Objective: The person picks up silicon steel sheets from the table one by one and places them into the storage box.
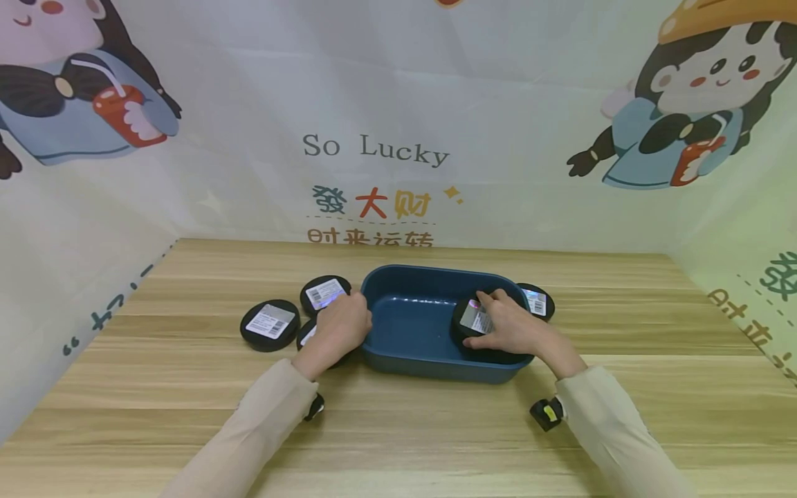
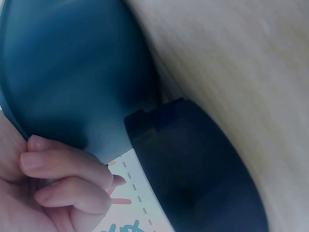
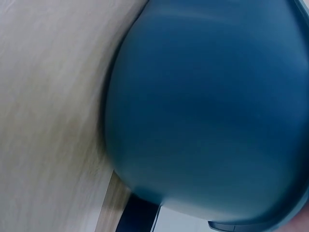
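Observation:
A dark blue tray stands mid-table. Inside its right end, my right hand grips a black round disc with a silver label, fingers curled over its top. My left hand is at the tray's left rim, fingers curled against the tray wall. Under that hand lies a partly hidden black disc. The left wrist view shows another black disc just beyond the fingers. In the right wrist view only the tray's outer wall and the table appear.
Two labelled black discs lie left of the tray, and one sits behind its right end. The wooden table is enclosed by printed cartoon backdrop walls at the back and both sides.

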A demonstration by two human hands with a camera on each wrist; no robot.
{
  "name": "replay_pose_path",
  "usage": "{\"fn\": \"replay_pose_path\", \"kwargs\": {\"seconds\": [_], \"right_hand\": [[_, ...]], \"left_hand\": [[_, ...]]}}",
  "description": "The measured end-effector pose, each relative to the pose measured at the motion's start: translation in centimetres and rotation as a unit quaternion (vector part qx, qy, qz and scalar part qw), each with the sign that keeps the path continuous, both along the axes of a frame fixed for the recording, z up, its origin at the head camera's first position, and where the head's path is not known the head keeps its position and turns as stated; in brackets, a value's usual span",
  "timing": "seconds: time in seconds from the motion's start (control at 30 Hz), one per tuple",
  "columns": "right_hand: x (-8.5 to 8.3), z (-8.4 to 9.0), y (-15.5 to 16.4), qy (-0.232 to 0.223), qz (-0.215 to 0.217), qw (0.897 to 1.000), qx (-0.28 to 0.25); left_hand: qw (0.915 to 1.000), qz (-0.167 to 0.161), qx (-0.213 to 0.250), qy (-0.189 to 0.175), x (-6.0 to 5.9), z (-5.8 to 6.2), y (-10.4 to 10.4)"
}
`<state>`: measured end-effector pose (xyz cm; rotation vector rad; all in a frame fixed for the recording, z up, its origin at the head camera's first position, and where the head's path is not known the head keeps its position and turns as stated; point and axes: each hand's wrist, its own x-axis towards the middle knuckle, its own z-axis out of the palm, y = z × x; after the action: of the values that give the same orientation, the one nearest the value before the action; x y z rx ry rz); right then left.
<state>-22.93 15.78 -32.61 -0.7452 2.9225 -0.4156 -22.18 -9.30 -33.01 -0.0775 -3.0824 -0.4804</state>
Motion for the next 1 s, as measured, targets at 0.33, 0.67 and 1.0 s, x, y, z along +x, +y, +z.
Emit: {"fn": "replay_pose_path", "kwargs": {"seconds": [0.33, 0.67, 1.0], "right_hand": [[-0.08, -0.07, -0.06, -0.014, -0.015, 1.0, 0.003], [-0.1, -0.05, -0.31, -0.012, -0.015, 1.0, 0.002], [-0.3, 0.09, -0.36, -0.028, -0.025, 0.999, 0.009]], "left_hand": [[1.0, 0.003, -0.001, -0.006, 0.02, 0.11, 0.06], [1.0, 0.003, 0.003, -0.001, 0.05, 0.07, 0.0], [1.0, 0.002, 0.003, -0.004, 0.06, 0.09, 0.0]]}}
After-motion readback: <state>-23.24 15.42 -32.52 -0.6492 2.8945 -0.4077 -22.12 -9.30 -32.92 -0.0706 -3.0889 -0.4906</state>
